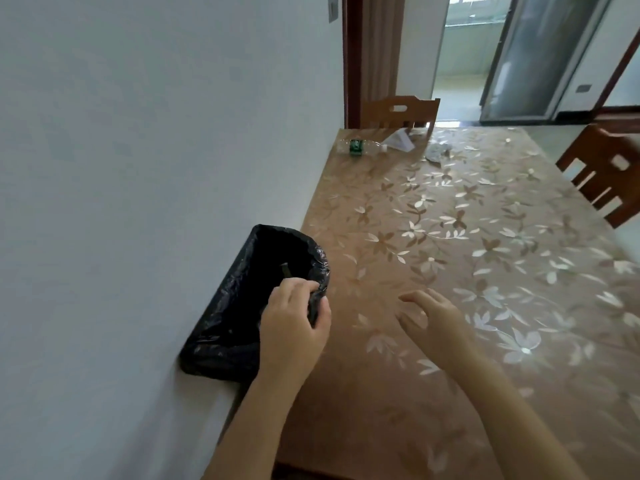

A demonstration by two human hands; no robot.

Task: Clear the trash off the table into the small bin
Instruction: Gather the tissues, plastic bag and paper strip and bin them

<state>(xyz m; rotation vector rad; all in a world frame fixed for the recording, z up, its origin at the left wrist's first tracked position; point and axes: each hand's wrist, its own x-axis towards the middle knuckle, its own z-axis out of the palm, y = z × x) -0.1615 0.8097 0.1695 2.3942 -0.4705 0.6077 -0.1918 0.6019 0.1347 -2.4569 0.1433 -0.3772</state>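
A small bin (239, 296) lined with a black plastic bag stands between the white wall and the table's left edge. My left hand (294, 320) grips the bin's rim and bag at its near right side. My right hand (433, 320) hovers open over the table (467, 271), fingers spread, holding nothing. At the far end of the table lie a clear plastic bottle (360, 146) with a green label, a piece of white paper (400, 139) and a crumpled wrapper (437, 151).
The table has a brown cloth with a white flower pattern. One wooden chair (398, 112) stands at the far end, another (602, 174) at the right side. The white wall runs close along the left. A doorway and a refrigerator lie beyond.
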